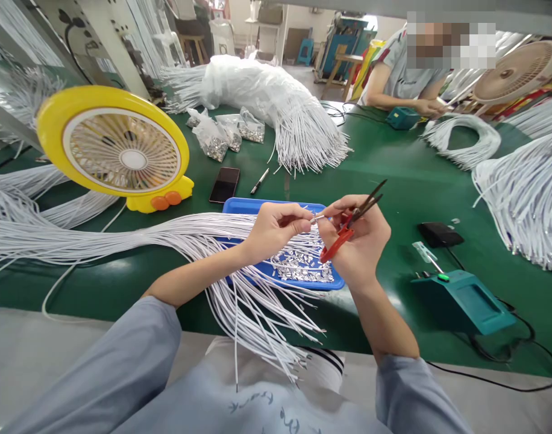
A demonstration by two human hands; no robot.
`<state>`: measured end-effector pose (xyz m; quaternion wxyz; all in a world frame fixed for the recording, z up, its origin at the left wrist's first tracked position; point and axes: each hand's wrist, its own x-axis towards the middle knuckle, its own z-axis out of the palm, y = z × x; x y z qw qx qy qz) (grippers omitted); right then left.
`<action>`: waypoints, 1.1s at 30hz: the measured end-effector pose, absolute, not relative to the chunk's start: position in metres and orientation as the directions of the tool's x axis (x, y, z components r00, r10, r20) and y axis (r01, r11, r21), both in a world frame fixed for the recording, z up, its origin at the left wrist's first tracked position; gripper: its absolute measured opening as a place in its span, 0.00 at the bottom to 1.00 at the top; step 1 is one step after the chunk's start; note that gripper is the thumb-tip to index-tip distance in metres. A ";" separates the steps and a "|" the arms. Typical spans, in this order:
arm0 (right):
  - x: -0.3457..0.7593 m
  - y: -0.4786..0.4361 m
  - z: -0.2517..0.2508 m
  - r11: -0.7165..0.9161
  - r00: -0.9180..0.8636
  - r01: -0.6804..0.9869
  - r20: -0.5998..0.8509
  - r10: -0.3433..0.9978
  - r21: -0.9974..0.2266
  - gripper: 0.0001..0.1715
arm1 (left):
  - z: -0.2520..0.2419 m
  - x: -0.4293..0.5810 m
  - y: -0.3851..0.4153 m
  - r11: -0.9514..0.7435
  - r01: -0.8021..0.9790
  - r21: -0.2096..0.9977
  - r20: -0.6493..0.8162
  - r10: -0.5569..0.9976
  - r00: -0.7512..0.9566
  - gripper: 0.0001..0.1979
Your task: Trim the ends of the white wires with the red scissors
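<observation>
My left hand [280,232] pinches the end of a white cable [316,219] between thumb and fingertips. Close beside it, the thumb and forefinger of my right hand [360,244] meet at the cable's tip; whether they hold a small metal part there I cannot make out. Red-handled scissors [337,243] hang in my right hand, blades pointing up and to the right. Below both hands lies a blue tray [337,283] with many small silver metal pieces [298,265]. A thick bundle of white cables [185,232] runs in from the left, partly over the tray, its loose ends fanning over the table edge.
A yellow fan [179,135] stands at the left. Behind the tray lie a phone [224,185], a pen [260,181] and bags of metal parts [213,141]. A teal device [470,301] with cords sits at the right. Across the green table [393,163] a person [402,78] works.
</observation>
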<state>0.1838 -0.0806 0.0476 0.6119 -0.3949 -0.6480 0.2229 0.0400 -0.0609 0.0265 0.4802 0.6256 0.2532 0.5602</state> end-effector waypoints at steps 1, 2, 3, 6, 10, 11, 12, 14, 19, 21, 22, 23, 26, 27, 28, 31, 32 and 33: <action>0.184 -0.080 0.047 0.590 0.058 0.251 0.621 0.782 -0.767 0.12 | 0.028 0.039 -0.060 -0.369 -0.231 0.900 0.424 0.863 0.276 0.10; 0.185 -0.080 0.047 0.591 0.053 0.262 0.623 0.781 -0.763 0.12 | 0.029 0.038 -0.060 -0.338 -0.236 0.911 0.399 0.867 0.300 0.12; 0.185 -0.079 0.047 0.593 0.044 0.272 0.625 0.779 -0.758 0.11 | 0.030 0.037 -0.059 -0.318 -0.239 0.918 0.383 0.867 0.320 0.13; 0.188 -0.077 0.047 0.609 0.007 0.299 0.640 0.768 -0.734 0.10 | 0.034 0.034 -0.056 -0.300 -0.247 0.921 0.376 0.850 0.369 0.16; 0.188 -0.075 0.049 0.585 0.043 0.249 0.613 0.789 -0.772 0.09 | 0.036 0.030 -0.054 -0.425 -0.166 0.890 0.456 0.850 0.264 0.15; 0.188 -0.075 0.050 0.572 0.049 0.219 0.594 0.803 -0.791 0.09 | 0.036 0.030 -0.054 -0.470 -0.128 0.873 0.487 0.844 0.225 0.14; 0.188 -0.075 0.051 0.561 0.049 0.190 0.579 0.814 -0.806 0.09 | 0.035 0.029 -0.054 -0.511 -0.093 0.855 0.519 0.832 0.197 0.14; 0.187 -0.076 0.053 0.552 0.029 0.148 0.561 0.827 -0.821 0.09 | 0.033 0.029 -0.054 -0.569 -0.044 0.821 0.567 0.805 0.176 0.12; 0.185 -0.082 0.055 0.554 -0.013 0.133 0.558 0.830 -0.822 0.07 | 0.028 0.032 -0.055 -0.647 0.052 0.761 0.635 0.759 0.147 0.10; 0.185 -0.083 0.054 0.548 -0.019 0.161 0.553 0.833 -0.821 0.09 | 0.028 0.034 -0.055 -0.678 0.090 0.729 0.667 0.734 0.126 0.09; 0.186 -0.084 0.053 0.544 -0.017 0.179 0.550 0.835 -0.820 0.10 | 0.027 0.034 -0.055 -0.693 0.106 0.713 0.684 0.720 0.116 0.09; 0.186 -0.084 0.053 0.541 -0.015 0.198 0.550 0.835 -0.817 0.12 | 0.027 0.035 -0.055 -0.705 0.121 0.698 0.697 0.709 0.107 0.09; 0.186 -0.084 0.051 0.542 -0.005 0.285 0.564 0.826 -0.791 0.17 | 0.026 0.035 -0.055 -0.716 0.160 0.679 0.712 0.696 0.093 0.08; 0.186 -0.084 0.051 0.541 -0.003 0.323 0.571 0.821 -0.777 0.17 | 0.025 0.035 -0.055 -0.712 0.171 0.681 0.708 0.700 0.094 0.08; 0.186 -0.084 0.051 0.537 -0.003 0.357 0.574 0.819 -0.764 0.17 | 0.025 0.036 -0.054 -0.705 0.183 0.685 0.701 0.706 0.097 0.08; 0.188 -0.082 0.051 0.511 -0.004 0.412 0.560 0.829 -0.754 0.13 | 0.024 0.036 -0.054 -0.671 0.196 0.715 0.666 0.739 0.101 0.08; 0.189 -0.082 0.052 0.500 -0.006 0.412 0.547 0.837 -0.761 0.12 | 0.024 0.036 -0.054 -0.654 0.188 0.733 0.648 0.755 0.101 0.08; 0.190 -0.082 0.052 0.490 -0.006 0.407 0.534 0.845 -0.771 0.12 | 0.024 0.036 -0.054 -0.635 0.174 0.753 0.628 0.772 0.101 0.08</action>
